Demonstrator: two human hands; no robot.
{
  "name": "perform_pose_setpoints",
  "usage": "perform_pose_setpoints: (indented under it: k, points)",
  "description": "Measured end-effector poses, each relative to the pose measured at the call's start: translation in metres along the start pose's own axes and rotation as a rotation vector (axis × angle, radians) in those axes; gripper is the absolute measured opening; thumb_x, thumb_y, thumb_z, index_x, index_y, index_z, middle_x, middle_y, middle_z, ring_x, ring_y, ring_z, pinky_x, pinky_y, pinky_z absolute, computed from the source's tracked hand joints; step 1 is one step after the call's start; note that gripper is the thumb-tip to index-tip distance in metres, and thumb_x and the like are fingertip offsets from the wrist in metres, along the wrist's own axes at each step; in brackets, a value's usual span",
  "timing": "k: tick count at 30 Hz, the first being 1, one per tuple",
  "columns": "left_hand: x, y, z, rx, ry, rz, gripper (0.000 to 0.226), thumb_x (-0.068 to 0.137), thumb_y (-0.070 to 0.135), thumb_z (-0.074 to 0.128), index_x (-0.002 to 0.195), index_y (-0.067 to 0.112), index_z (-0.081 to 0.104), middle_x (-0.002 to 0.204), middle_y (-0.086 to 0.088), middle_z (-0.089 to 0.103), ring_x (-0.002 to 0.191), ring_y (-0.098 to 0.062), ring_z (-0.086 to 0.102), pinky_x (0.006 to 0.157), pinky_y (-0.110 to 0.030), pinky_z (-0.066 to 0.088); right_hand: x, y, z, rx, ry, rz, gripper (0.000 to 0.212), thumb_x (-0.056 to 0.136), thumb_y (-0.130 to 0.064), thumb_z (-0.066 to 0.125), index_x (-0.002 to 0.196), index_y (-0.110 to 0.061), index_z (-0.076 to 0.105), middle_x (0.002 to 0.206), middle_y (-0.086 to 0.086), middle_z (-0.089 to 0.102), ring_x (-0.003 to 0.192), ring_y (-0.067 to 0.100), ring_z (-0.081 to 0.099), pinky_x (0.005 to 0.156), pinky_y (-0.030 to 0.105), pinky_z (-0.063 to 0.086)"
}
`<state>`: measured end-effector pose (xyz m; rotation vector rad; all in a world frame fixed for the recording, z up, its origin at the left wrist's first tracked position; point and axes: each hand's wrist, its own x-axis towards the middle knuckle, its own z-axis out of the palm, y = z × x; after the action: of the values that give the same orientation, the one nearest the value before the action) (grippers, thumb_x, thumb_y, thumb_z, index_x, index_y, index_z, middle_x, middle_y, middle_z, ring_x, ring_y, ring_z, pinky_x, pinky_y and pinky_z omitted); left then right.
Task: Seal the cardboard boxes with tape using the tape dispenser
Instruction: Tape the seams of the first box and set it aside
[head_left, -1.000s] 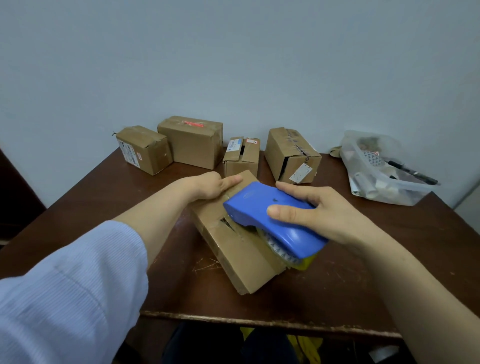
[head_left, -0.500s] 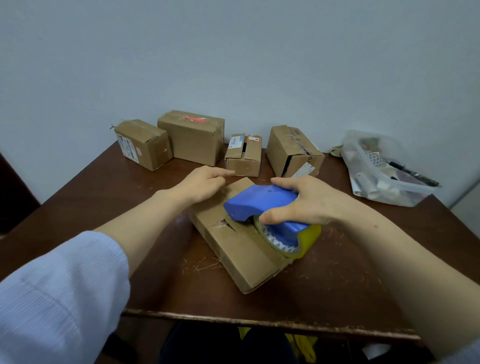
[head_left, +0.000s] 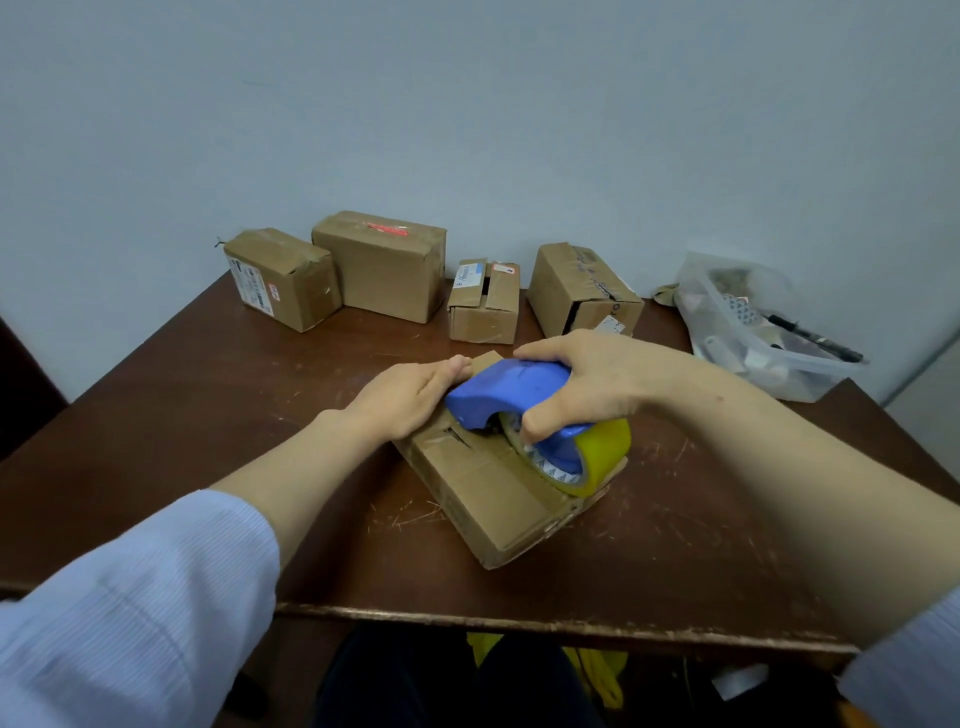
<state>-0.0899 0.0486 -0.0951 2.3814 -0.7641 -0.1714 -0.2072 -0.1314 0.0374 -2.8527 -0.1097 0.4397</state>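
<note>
A flat cardboard box (head_left: 488, 493) lies at an angle in the middle of the brown table (head_left: 208, 395). My right hand (head_left: 587, 384) grips the blue tape dispenser (head_left: 498, 395), whose yellow tape roll (head_left: 597, 457) sits on the box's top near its right edge. My left hand (head_left: 410, 400) rests flat with straight fingers on the box's far left part, right beside the dispenser's nose. The box's top flap shows a torn slit just in front of the dispenser.
Several more cardboard boxes stand along the wall: one at the left (head_left: 283, 278), a bigger one (head_left: 382, 265), a small one with open flaps (head_left: 483, 304) and one at the right (head_left: 579, 293). A clear plastic bin (head_left: 753, 332) of odds and ends sits far right.
My right hand has tilted the dispenser down so its roll now sits on the box near the right edge. My left hand slid slightly right, closer to the dispenser.
</note>
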Motion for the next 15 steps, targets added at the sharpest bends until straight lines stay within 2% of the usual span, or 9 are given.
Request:
perform_pose_setpoints:
  k: [4, 7, 11, 15]
  points:
    - [-0.003, 0.000, 0.003, 0.030, 0.021, -0.004, 0.053, 0.100, 0.049, 0.016, 0.139, 0.028, 0.047, 0.140, 0.006, 0.051, 0.131, -0.015, 0.045, 0.109, -0.037, 0.035, -0.004, -0.007, -0.001, 0.045, 0.009, 0.011, 0.067, 0.070, -0.045, 0.070, 0.132, -0.028, 0.050, 0.126, -0.001, 0.056, 0.107, 0.020, 0.056, 0.094, 0.040, 0.050]
    - [-0.005, 0.004, 0.002, 0.035, 0.027, -0.025, 0.051, 0.101, 0.046, 0.018, 0.138, 0.029, 0.048, 0.136, 0.006, 0.055, 0.126, -0.017, 0.049, 0.105, -0.035, 0.038, -0.008, -0.012, -0.001, 0.036, 0.027, 0.023, 0.065, 0.070, -0.045, 0.070, 0.130, -0.027, 0.052, 0.124, -0.001, 0.057, 0.106, 0.020, 0.057, 0.093, 0.039, 0.050]
    - [-0.005, 0.005, 0.004, 0.056, 0.031, -0.033, 0.050, 0.099, 0.049, 0.017, 0.138, 0.035, 0.046, 0.133, -0.001, 0.058, 0.122, -0.024, 0.052, 0.100, -0.041, 0.042, -0.018, -0.017, -0.003, 0.035, 0.054, 0.042, 0.066, 0.072, -0.046, 0.069, 0.132, -0.026, 0.050, 0.126, -0.001, 0.055, 0.109, 0.020, 0.055, 0.095, 0.039, 0.049]
    - [-0.006, 0.009, 0.005, 0.083, 0.010, -0.046, 0.050, 0.099, 0.049, 0.019, 0.139, 0.033, 0.044, 0.135, -0.002, 0.056, 0.124, -0.024, 0.050, 0.100, -0.040, 0.041, -0.029, -0.016, 0.004, 0.024, 0.071, 0.058, 0.063, 0.073, -0.047, 0.068, 0.130, -0.026, 0.051, 0.126, -0.002, 0.054, 0.108, 0.020, 0.054, 0.095, 0.040, 0.048]
